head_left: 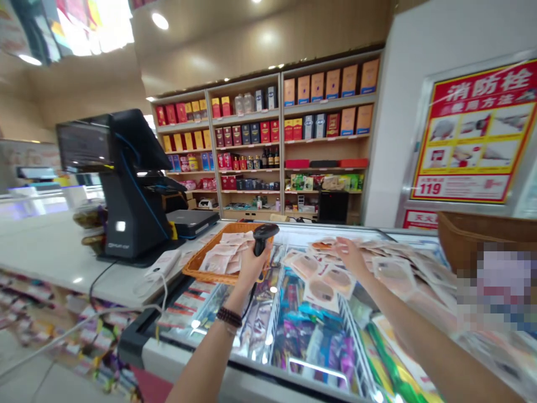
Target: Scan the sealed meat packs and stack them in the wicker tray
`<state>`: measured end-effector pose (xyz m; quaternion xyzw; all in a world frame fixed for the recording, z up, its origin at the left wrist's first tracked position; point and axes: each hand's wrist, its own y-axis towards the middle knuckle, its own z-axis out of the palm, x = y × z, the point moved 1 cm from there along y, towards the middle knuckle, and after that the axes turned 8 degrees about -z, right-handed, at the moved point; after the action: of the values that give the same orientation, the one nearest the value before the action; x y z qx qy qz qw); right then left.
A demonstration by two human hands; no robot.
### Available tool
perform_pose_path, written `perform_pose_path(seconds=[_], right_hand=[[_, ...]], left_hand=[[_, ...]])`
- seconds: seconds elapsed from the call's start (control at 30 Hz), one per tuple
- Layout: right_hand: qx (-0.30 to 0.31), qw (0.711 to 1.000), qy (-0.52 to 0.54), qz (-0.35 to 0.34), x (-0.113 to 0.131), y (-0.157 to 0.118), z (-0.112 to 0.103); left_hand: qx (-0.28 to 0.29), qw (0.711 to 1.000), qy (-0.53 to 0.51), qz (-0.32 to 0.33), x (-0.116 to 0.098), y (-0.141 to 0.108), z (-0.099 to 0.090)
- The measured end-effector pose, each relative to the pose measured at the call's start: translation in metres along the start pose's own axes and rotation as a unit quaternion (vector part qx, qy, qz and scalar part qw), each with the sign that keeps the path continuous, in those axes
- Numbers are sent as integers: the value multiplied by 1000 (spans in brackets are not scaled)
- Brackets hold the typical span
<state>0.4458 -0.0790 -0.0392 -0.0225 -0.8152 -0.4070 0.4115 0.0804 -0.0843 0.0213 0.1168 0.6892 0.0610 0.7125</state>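
My left hand (253, 262) is wrapped round the handle of a black handheld scanner (265, 230), whose head points up and right. It is over the right side of an orange wicker basket (197, 266) that holds several flat white packets (224, 254). A dark beaded bracelet circles my left wrist. To the right, my right hand (349, 254) reaches over flat, clear-and-white packets (327, 284) spread on the glass top of a freezer. Its fingers are closed at an orange-toned packet (322, 245); the fingertips are small and partly blurred.
A black cash register screen (134, 196) stands on the white counter (37, 235) at left, with a white cable hanging nearby. Coloured packages lie in wire baskets under the freezer glass (310, 336). A brown basket (482, 238) is at right. Stocked shelves (279, 145) line the back wall.
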Motion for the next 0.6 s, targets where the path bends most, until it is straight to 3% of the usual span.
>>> perform_pose_path(seconds=[0.13, 0.23, 0.33, 0.43, 0.53, 0.6], right_hand=[[54, 993, -109, -5, -14, -24, -34], [160, 959, -232, -19, -19, -47, -42], [194, 937, -290, -8, -21, -63, -41], [162, 963, -215, 25, -24, -68, -37], [95, 992, -64, 52, -25, -67, -35], [44, 996, 41, 61, -24, -66, -34]], left_hand=[[52, 998, -12, -21, 2, -6, 42], [74, 997, -19, -30, 13, -11, 68], [97, 994, -22, -48, 32, -17, 89], [119, 991, -1, -64, 49, -23, 100], [141, 987, 27, -65, 59, -30, 104], [154, 985, 37, -65, 62, -34, 103]])
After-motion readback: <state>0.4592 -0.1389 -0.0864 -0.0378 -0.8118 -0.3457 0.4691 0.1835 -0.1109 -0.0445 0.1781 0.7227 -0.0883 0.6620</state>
